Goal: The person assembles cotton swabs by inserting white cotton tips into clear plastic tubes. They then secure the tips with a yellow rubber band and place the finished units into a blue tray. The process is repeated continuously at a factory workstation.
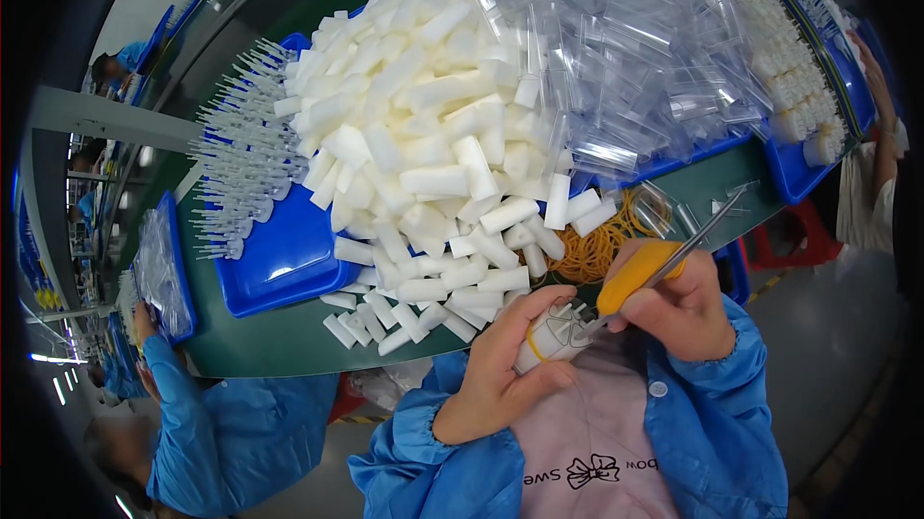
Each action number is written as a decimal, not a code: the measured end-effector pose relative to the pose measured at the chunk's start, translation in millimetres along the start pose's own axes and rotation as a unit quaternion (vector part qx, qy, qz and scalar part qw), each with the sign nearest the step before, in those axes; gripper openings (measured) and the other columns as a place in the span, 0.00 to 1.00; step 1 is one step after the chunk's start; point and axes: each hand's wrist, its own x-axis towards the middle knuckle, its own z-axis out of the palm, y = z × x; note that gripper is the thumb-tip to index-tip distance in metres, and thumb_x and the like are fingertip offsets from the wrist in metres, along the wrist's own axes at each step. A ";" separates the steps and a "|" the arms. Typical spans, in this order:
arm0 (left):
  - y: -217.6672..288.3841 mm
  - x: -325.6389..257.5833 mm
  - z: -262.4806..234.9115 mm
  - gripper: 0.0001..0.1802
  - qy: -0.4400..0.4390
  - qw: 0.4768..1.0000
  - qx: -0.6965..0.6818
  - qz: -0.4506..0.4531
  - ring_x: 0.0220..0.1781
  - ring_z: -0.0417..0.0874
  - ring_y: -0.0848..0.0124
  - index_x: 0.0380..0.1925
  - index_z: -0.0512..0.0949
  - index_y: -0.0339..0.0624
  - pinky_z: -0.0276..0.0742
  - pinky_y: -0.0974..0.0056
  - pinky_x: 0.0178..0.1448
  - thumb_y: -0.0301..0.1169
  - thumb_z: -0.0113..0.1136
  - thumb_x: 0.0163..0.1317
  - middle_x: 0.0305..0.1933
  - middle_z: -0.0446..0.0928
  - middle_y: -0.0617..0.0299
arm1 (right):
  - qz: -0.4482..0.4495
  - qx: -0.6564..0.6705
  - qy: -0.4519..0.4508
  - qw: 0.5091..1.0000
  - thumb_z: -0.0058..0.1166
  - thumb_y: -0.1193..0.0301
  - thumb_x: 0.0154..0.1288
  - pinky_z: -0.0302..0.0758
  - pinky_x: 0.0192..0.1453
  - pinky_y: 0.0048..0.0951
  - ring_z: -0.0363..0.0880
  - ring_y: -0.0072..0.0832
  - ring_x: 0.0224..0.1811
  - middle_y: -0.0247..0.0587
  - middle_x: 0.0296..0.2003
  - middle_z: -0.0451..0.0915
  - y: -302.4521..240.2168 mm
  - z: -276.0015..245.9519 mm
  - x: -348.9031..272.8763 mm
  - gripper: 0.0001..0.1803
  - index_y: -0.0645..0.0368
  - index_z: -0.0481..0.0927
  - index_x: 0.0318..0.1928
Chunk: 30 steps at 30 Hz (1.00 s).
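Low in the middle, my left hand (508, 365) is wrapped round a short white cylindrical piece (551, 338) with a yellow rubber band around it. White prongs and thin lines show at its upper end. My right hand (677, 312) grips a slim metal tool (710, 221) with a thick yellow wrapping (639, 276) where the fingers close. The tool's lower tip is at the end of the white piece; its long upper end points up and right. Just beyond my hands lie loose yellow rubber bands (589, 252). White foam cylinders (448, 290) spread over the green table.
A tall heap of white foam pieces (414, 115) stands ahead, beside clear plastic sleeves (635, 57). A blue tray (279, 264) and spiky white plastic parts (245, 149) lie left, white parts (784, 72) right. A person in a blue sleeve (188, 413) sits left; another person's arm (881, 101) is far right.
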 end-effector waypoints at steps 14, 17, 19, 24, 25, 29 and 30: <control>4.8 4.9 9.0 0.44 -0.006 0.983 -0.154 -0.098 0.32 0.76 0.73 0.60 0.58 0.33 0.72 0.72 0.31 0.55 0.60 0.55 0.44 0.73 0.54 | 0.018 -0.032 -0.042 0.998 0.51 0.73 0.63 0.71 0.31 0.21 0.75 0.20 0.27 0.38 0.30 0.76 -6.3 -12.9 3.5 0.08 0.67 0.77 0.36; 4.3 4.4 7.5 0.45 -0.027 0.980 -0.167 -0.105 0.31 0.76 0.73 0.60 0.58 0.32 0.71 0.72 0.30 0.57 0.58 0.56 0.44 0.73 0.53 | -0.033 -0.087 -0.077 0.993 0.53 0.72 0.63 0.71 0.33 0.24 0.75 0.21 0.28 0.38 0.29 0.77 -5.4 -15.9 7.7 0.08 0.65 0.78 0.37; 5.8 5.6 7.7 0.45 -0.033 0.976 -0.175 -0.121 0.30 0.75 0.73 0.60 0.58 0.32 0.71 0.72 0.28 0.58 0.56 0.56 0.43 0.73 0.53 | -0.083 -0.142 -0.076 0.984 0.54 0.72 0.63 0.71 0.34 0.26 0.76 0.23 0.29 0.38 0.29 0.78 -4.9 -15.1 7.5 0.08 0.65 0.78 0.38; 0.1 8.4 3.3 0.37 -0.086 0.925 -0.338 -0.153 0.32 0.74 0.73 0.61 0.58 0.35 0.70 0.72 0.33 0.51 0.53 0.63 0.44 0.72 0.56 | -0.151 -0.188 -0.035 0.970 0.54 0.71 0.63 0.72 0.35 0.26 0.76 0.22 0.30 0.39 0.29 0.78 -6.6 -11.4 5.9 0.09 0.65 0.78 0.39; 1.2 9.6 2.5 0.38 -0.103 0.909 -0.373 -0.155 0.33 0.74 0.73 0.61 0.58 0.34 0.70 0.71 0.34 0.53 0.53 0.62 0.44 0.72 0.56 | -0.116 -0.138 -0.017 0.983 0.53 0.72 0.64 0.72 0.34 0.25 0.76 0.22 0.31 0.39 0.30 0.78 -8.9 -12.3 3.6 0.09 0.66 0.78 0.39; 0.5 12.0 3.0 0.43 -0.102 0.884 -0.420 -0.179 0.38 0.74 0.71 0.60 0.59 0.33 0.71 0.70 0.39 0.59 0.52 0.59 0.44 0.71 0.56 | -0.064 -0.054 0.029 0.996 0.51 0.74 0.64 0.75 0.32 0.20 0.76 0.21 0.28 0.40 0.31 0.76 -11.2 -18.1 -1.9 0.08 0.68 0.76 0.35; 0.6 12.1 4.3 0.44 -0.088 0.888 -0.409 -0.190 0.40 0.74 0.71 0.60 0.59 0.33 0.72 0.70 0.40 0.60 0.52 0.58 0.44 0.71 0.56 | -0.065 -0.049 0.033 0.996 0.51 0.74 0.64 0.75 0.32 0.20 0.76 0.21 0.28 0.40 0.31 0.76 -11.3 -18.4 -3.3 0.08 0.68 0.76 0.36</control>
